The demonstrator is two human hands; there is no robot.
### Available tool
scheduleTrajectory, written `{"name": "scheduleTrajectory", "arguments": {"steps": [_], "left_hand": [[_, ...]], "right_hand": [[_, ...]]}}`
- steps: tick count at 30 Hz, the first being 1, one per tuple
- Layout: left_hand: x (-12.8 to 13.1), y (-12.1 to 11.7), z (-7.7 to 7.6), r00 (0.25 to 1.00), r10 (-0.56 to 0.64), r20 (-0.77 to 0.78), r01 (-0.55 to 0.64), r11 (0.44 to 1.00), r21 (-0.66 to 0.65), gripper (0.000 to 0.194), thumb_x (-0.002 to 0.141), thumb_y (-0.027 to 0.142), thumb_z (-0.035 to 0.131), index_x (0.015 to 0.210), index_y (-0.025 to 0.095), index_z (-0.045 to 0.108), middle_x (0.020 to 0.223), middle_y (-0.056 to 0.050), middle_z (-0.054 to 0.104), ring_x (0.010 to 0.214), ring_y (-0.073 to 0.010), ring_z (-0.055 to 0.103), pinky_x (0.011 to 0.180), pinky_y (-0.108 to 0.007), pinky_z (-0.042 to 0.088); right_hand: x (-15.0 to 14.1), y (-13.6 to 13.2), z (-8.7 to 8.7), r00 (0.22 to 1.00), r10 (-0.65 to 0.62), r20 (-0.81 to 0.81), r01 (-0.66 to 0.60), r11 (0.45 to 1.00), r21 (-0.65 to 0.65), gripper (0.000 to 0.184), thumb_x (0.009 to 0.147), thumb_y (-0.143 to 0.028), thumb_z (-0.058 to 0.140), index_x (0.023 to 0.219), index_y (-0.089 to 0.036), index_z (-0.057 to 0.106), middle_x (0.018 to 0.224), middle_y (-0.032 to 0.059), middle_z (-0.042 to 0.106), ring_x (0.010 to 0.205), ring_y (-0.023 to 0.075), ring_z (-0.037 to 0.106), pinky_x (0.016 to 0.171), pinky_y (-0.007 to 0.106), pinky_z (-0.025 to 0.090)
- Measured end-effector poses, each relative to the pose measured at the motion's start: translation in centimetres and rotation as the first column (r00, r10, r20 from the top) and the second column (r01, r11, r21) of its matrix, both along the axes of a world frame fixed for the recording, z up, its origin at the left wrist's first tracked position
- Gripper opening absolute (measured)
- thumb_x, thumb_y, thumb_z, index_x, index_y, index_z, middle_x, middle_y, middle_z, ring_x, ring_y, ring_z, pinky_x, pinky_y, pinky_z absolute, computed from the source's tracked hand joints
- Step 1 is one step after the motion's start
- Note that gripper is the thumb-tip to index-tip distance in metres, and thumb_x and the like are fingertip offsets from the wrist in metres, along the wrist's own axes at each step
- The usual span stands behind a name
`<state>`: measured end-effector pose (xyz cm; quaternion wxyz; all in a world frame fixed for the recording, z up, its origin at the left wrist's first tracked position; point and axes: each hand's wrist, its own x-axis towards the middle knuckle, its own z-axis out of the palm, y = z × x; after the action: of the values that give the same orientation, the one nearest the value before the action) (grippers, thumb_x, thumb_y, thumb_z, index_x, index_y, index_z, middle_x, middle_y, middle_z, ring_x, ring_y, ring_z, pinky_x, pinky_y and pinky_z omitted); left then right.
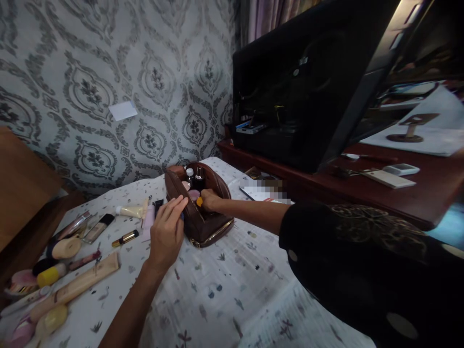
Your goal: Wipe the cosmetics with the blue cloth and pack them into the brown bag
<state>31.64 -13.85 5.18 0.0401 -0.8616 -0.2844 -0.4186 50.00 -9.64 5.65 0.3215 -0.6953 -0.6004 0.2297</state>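
Observation:
A brown makeup bag [212, 232] with a gold zip stands unzipped on the patterned cloth. My left hand [167, 234] holds its near left side, fingers laid over the rim and thumb hidden. Inside the bag, my right hand [210, 200] has its fingers curled down at a small yellow item [199, 201]; the fingertips are partly hidden. Behind them, a clear bottle with a white cap [190, 177] and a dark bottle with a shiny neck [199, 178] stand upright. A round pink item [194, 195] lies close to the yellow one.
Several cosmetics lie left of the bag, among them a long beige tube [78, 285], a black-capped foundation bottle [98, 228], a gold-and-black tube [125, 238] and a cream tube [132, 211]. A large black screen [290, 96] stands on a red-brown desk [384, 193] at right.

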Motion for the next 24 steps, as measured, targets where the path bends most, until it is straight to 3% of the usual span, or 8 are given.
{"name": "scheduleTrajectory", "arguments": {"steps": [3, 7, 14, 17, 20, 24], "left_hand": [[0.0, 0.0, -0.1, 1.000, -0.003, -0.005, 0.003, 1.000, 0.000, 0.046, 0.093, 0.007, 0.038, 0.132, 0.020, 0.058, 0.134, -0.009, 0.063, 0.125, -0.0234, 0.056, 0.107, -0.044, 0.045], [0.0, 0.0, -0.2, 1.000, 0.004, -0.003, -0.004, 1.000, 0.002, 0.047, 0.092, 0.006, 0.037, 0.132, 0.019, 0.058, 0.135, -0.009, 0.063, 0.126, -0.0227, 0.055, 0.108, -0.044, 0.044], [0.0, -0.1, 0.2, 0.999, 0.008, -0.049, -0.009, 1.000, -0.018, 0.051, 0.091, 0.005, 0.039, 0.137, 0.021, 0.055, 0.138, -0.008, 0.061, 0.128, -0.0226, 0.053, 0.110, -0.043, 0.045], [-0.4, -0.1, 0.5, 0.995, 0.007, -0.096, -0.011, 0.999, -0.039, 0.050, 0.093, 0.007, 0.039, 0.139, 0.021, 0.053, 0.141, -0.007, 0.059, 0.130, -0.0231, 0.051, 0.110, -0.044, 0.045], [-0.7, -0.2, 0.6, 0.994, -0.004, -0.113, -0.004, 0.998, -0.068, 0.051, 0.094, 0.009, 0.037, 0.142, 0.021, 0.050, 0.145, -0.008, 0.056, 0.133, -0.0230, 0.049, 0.112, -0.045, 0.043], [-0.9, -0.4, 0.7, 0.993, -0.024, -0.118, 0.014, 0.996, -0.090, 0.050, 0.095, 0.010, 0.035, 0.142, 0.021, 0.047, 0.147, -0.008, 0.054, 0.137, -0.0215, 0.047, 0.113, -0.043, 0.042]], "right_hand": [[0.1, 0.0, 0.0, 0.998, 0.015, 0.062, 0.000, 0.972, -0.237, 0.036, 0.094, -0.036, 0.064, 0.123, -0.016, 0.061, 0.123, 0.0086, 0.062, 0.107, 0.0244, 0.064, 0.089, 0.042, 0.056], [-0.2, -0.5, 0.5, 0.992, 0.044, 0.117, -0.004, 0.946, -0.325, 0.036, 0.094, -0.036, 0.064, 0.124, -0.016, 0.060, 0.124, 0.0089, 0.062, 0.108, 0.0242, 0.064, 0.089, 0.043, 0.056], [-0.6, -1.3, 2.5, 0.976, 0.107, 0.188, -0.058, 0.966, -0.251, 0.037, 0.094, -0.038, 0.063, 0.123, -0.016, 0.061, 0.123, 0.0073, 0.062, 0.107, 0.0252, 0.063, 0.089, 0.042, 0.056], [-0.5, -2.4, 3.9, 0.956, 0.140, 0.259, -0.080, 0.970, -0.231, 0.026, 0.094, -0.033, 0.062, 0.109, -0.012, 0.066, 0.108, 0.0108, 0.068, 0.098, 0.0237, 0.068, 0.082, 0.037, 0.056], [-0.3, -5.2, 4.8, 0.918, 0.218, 0.331, -0.171, 0.971, -0.165, 0.014, 0.091, -0.019, 0.061, 0.082, -0.014, 0.070, 0.089, 0.0133, 0.073, 0.091, 0.0268, 0.071, 0.077, 0.033, 0.052], [0.5, -10.7, 3.6, 0.846, 0.307, 0.436, -0.317, 0.947, -0.051, 0.021, 0.092, -0.015, 0.055, 0.075, -0.017, 0.069, 0.085, 0.0123, 0.074, 0.086, 0.0258, 0.071, 0.080, 0.034, 0.051]]}}
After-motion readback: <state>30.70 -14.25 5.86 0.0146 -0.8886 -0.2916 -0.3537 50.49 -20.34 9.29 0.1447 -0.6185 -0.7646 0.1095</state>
